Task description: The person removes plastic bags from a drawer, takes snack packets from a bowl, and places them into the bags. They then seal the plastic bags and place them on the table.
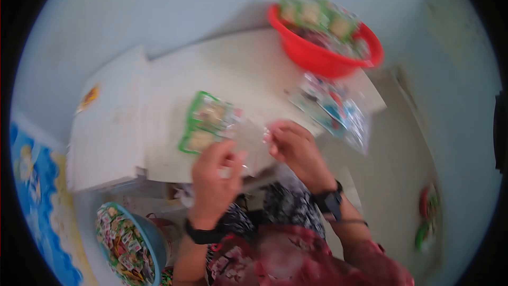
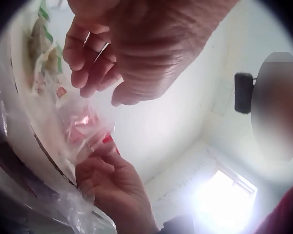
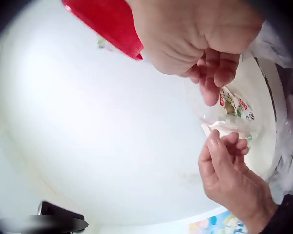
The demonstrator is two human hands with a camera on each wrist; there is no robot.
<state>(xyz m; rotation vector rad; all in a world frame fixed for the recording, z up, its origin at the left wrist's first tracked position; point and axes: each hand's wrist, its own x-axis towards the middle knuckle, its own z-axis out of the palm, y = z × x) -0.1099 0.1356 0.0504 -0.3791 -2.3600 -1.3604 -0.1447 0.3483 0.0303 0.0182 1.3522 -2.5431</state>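
A clear plastic bag [image 1: 250,136] with pink print spans the space between the two hands over the white table. My right hand [image 1: 296,151] pinches it at its right side; the pink, crinkled part [image 2: 83,124] shows beside those fingers in the left wrist view. On the bag's other side is my left hand [image 1: 216,177], fingers loosely bent and thumb apart, fingertips close to the film. Beyond the left hand, a green-edged food packet [image 1: 203,122] with pale contents lies flat on the table. Small red-and-white printing [image 3: 232,105] shows behind the film in the right wrist view.
A red basin [image 1: 323,55] piled with green packets stands at the table's back right. Printed plastic bags [image 1: 338,111] overhang the right edge. Below the table at left is a blue tub [image 1: 151,238] full of small colourful sachets. A white box-like surface [image 1: 108,127] adjoins the table's left.
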